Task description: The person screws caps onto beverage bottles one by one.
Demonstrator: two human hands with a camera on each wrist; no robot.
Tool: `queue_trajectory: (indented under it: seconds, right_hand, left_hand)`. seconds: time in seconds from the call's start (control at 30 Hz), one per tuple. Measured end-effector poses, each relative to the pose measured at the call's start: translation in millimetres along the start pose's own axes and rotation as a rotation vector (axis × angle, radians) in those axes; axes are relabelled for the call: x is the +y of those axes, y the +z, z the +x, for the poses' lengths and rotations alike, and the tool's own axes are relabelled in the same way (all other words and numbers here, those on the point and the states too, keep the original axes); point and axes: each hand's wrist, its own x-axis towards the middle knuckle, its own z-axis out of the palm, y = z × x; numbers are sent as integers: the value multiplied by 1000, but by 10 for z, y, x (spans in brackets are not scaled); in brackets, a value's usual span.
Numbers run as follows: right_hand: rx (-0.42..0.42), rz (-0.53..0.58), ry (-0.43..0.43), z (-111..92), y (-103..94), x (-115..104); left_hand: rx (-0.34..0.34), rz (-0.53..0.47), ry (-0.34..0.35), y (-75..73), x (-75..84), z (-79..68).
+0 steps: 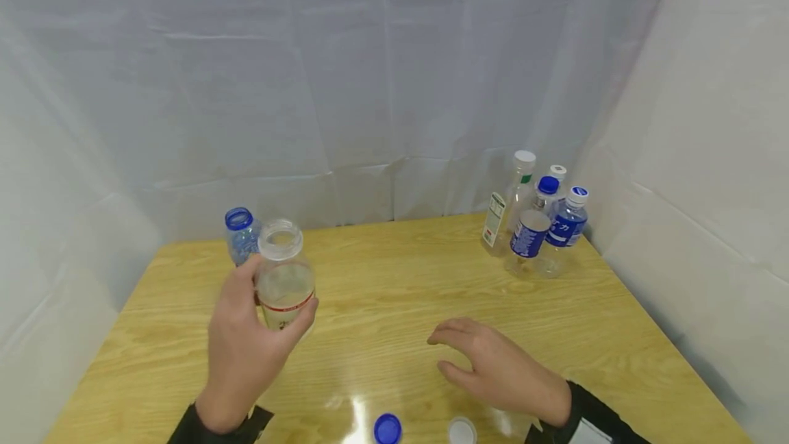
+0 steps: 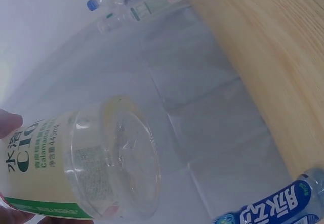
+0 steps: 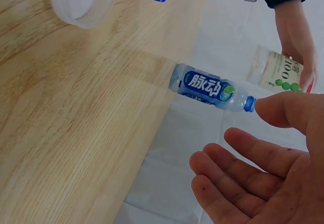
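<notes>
Watching from here, I mind the blue cap (image 1: 387,429) and white cap (image 1: 462,431) at the bottom edge first: a low sweep of the right sleeve (image 1: 582,399) could scatter them. The right hand (image 1: 502,368), lower right of centre, has its fingers loosely bent, half open, holding nothing. The left hand (image 1: 246,338), left of centre, grips the lidless clear bottle (image 1: 283,283) above the table (image 1: 382,279); a slack hold could drop it, a hard squeeze dent it. Just beyond, the blue bottle (image 1: 242,242) stands in the way and might topple if bumped. Four bottles (image 1: 530,238) crowd together right of centre, before the curtain (image 1: 370,88).
</notes>
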Motion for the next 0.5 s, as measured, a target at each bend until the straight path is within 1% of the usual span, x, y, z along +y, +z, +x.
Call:
queue_trajectory:
  seconds: [0.27,0.37,0.5]
  right_hand:
    - [1,-5,-8,-12,18,21]
    - [-4,2,-8,-24,24,20]
    - [-6,15,-19,-37,26,18]
  left_hand:
    - [-61,-35,39,-58,284,-33]
    - [-82,-37,54,-66,339,-53]
    - [-93,-37,82,-60,380,-79]
